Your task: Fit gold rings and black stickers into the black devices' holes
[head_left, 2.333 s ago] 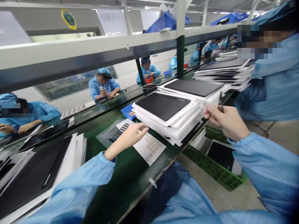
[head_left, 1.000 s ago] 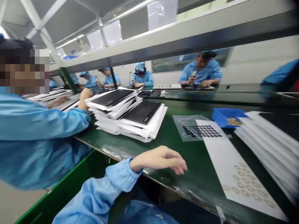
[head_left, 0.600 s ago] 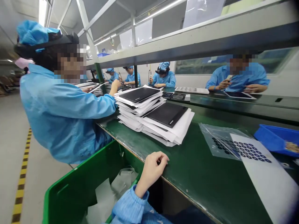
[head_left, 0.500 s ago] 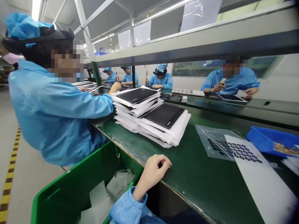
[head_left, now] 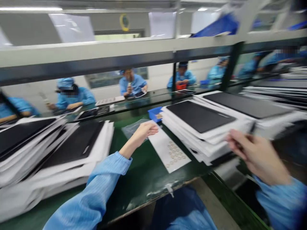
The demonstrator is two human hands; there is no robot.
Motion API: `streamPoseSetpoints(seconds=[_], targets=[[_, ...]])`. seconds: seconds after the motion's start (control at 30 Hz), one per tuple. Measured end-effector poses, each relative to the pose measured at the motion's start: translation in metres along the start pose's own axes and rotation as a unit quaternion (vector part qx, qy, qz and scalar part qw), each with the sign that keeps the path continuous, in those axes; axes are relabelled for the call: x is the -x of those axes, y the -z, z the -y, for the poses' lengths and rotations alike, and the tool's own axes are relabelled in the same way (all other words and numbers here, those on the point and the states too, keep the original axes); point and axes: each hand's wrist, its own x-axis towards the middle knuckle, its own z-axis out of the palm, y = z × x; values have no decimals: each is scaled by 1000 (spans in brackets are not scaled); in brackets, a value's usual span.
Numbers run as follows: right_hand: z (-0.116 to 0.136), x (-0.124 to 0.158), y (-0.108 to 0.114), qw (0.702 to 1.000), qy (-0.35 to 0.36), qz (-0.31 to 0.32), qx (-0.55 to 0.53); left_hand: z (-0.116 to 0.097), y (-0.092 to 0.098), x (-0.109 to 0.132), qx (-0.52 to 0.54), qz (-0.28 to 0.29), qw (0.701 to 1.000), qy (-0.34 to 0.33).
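Note:
My left hand hovers over the top end of a white sheet bearing several small rings. Its fingers are stretched out and loosely together, with nothing visible in them. My right hand, smeared by motion, is at the right, close to the front corner of a stack of dark flat panels interleaved with white paper. Its fingers curl toward the thumb; whether anything is between them is hidden. Near my left hand lies a clear plastic bag, partly covered by my wrist.
Another paper-and-panel stack stands at the left. A blue bin with small pieces sits behind the sheet. More panels are at the right. A green crate is below the table edge. Several co-workers in blue sit across the bench.
The view has swung to the right, so the stack is now at the left. My left hand has moved from the table edge to above the sheet. My right hand has come into view.

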Motion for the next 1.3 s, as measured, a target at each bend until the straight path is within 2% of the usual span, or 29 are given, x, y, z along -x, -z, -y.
streamPoseSetpoints(seconds=[0.03, 0.13, 0.33, 0.47, 0.63, 0.77, 0.97, 1.13, 1.2, 1.3], targets=[[1, -4, 0, 1000, -1, -14, -16, 3, -8, -10, 20, 13, 1000, 16], [2, -17, -2, 1000, 4, 6, -24, 10, -28, -29, 57, 54, 995, 61], [-5, -14, 7, 999, -27, 2, -25, 9, -59, -40, 81, 123, 981, 125], [-8, -9, 10, 998, -58, 4, -16, 11, -72, -44, 73, 163, 970, 166], [-16, -7, 10, 997, -73, -27, -13, 20, -72, -46, 45, 183, 963, 194], [-19, -9, 5, 998, -67, -8, -9, 22, -69, -46, 31, 214, 956, 198], [-4, -20, -7, 1000, -7, 12, -9, 17, -71, -43, 17, 304, 931, 203], [11, -29, -6, 1000, 2, 9, -21, 17, -75, -37, 14, 377, 895, 239], [15, -32, -5, 1000, 0, 10, -20, 17, -75, -36, 26, 382, 890, 248], [22, -37, -6, 1000, 7, 11, -29, 14, -78, -34, 72, 359, 896, 252]])
